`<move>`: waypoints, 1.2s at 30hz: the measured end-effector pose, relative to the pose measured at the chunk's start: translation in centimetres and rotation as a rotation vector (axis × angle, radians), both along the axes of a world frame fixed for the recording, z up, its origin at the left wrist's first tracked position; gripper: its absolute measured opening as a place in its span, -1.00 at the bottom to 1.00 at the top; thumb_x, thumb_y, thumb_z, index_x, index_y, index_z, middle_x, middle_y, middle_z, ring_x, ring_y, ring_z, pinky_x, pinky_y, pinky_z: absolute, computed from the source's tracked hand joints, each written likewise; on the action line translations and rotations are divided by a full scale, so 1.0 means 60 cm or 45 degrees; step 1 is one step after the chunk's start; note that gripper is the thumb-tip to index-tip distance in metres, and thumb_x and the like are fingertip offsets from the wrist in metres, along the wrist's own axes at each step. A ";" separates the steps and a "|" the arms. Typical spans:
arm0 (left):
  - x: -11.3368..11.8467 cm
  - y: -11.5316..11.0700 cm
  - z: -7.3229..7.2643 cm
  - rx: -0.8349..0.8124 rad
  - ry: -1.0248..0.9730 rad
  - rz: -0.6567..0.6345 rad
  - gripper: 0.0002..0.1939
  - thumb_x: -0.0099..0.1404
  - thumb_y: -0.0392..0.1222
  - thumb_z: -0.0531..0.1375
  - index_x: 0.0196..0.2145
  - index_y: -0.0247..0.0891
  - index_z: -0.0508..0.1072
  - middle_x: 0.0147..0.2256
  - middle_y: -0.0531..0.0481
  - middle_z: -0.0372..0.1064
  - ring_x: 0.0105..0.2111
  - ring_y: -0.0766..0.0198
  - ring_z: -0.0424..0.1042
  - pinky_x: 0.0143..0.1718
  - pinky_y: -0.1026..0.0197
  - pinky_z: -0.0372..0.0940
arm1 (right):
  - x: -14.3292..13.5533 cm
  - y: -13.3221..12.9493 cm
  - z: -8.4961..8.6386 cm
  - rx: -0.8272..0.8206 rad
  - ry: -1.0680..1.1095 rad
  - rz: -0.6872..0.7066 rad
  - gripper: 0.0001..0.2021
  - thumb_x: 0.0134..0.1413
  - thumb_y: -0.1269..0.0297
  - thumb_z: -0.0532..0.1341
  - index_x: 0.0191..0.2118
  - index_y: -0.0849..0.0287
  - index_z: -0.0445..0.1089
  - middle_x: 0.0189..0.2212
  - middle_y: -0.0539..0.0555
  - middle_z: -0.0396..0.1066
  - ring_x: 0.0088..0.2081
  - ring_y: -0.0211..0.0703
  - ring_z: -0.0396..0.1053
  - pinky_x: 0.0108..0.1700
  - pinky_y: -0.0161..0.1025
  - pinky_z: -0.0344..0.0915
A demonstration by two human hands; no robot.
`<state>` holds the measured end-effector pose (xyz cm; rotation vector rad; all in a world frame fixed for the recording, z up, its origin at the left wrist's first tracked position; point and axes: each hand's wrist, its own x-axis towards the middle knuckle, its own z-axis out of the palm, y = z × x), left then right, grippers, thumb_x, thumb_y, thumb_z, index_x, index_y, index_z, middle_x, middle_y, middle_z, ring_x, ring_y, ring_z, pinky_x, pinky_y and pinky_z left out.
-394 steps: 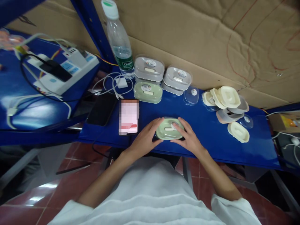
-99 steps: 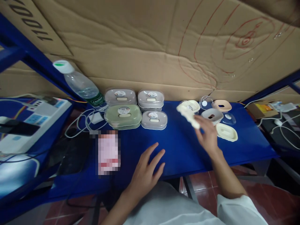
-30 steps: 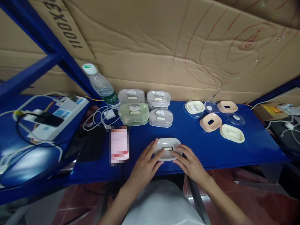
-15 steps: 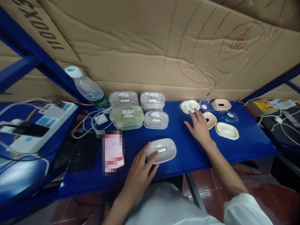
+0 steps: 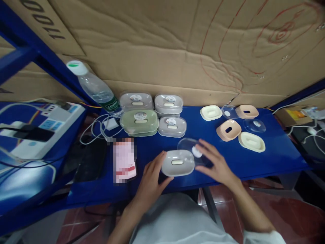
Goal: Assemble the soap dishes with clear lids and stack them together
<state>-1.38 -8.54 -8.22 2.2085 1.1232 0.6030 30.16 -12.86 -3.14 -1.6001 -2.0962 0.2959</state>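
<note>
A grey oval soap dish (image 5: pixel 169 169) with a pale slot in its middle sits near the table's front edge. My left hand (image 5: pixel 153 174) curves round its left side, fingertips at the back rim and thumb at the front. To the right of the dish, my right hand (image 5: pixel 215 162) grips a clear plastic lid (image 5: pixel 183 143) with a round white label. That lid is tilted, and its near edge reaches the right side of the grey dish. How far it touches the dish I cannot tell.
Lidded grey boxes (image 5: pixel 172 128) and a green box (image 5: pixel 139 126) stand behind. At right lie peach trays (image 5: pixel 235 128), cream trays (image 5: pixel 259 145) and clear lids (image 5: pixel 254 124). A water bottle (image 5: pixel 95 88), cable (image 5: pixel 87 130) and phone (image 5: pixel 124 159) are at left.
My right hand has lifted the clear lid off the cream tray at the back and brought it forward and left to the grey soap dish. My left hand remains at the dish.
</note>
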 end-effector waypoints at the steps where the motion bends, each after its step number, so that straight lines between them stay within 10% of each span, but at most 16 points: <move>1: 0.005 0.002 -0.002 0.005 -0.002 -0.012 -0.04 0.43 -0.11 0.33 0.55 0.02 -0.17 0.44 -0.25 0.20 0.40 -0.11 0.29 0.32 -0.18 0.28 | -0.022 -0.017 -0.005 -0.039 -0.013 0.089 -0.29 0.33 0.02 0.34 0.50 -0.12 0.17 0.50 0.20 0.11 0.47 0.17 0.17 0.38 0.16 0.34; 16: -0.008 0.003 0.007 -0.206 -0.111 -0.023 -0.05 0.42 -0.17 0.35 0.54 0.13 -0.11 0.46 -0.14 0.08 0.46 0.01 0.17 0.43 -0.08 0.20 | -0.063 0.010 -0.031 -0.019 -0.156 0.390 -0.28 0.33 0.06 0.35 0.50 -0.07 0.15 0.48 0.32 0.09 0.47 0.25 0.15 0.36 0.22 0.35; 36: -0.016 -0.003 0.010 -0.244 -0.182 -0.087 -0.13 0.47 -0.07 0.31 0.54 0.17 -0.05 0.51 -0.11 0.00 0.50 -0.01 0.08 0.48 -0.13 0.11 | -0.073 0.010 0.009 -0.186 -0.088 0.415 -0.27 0.37 0.05 0.31 0.53 -0.23 0.06 0.46 0.22 0.07 0.45 0.21 0.14 0.37 0.27 0.33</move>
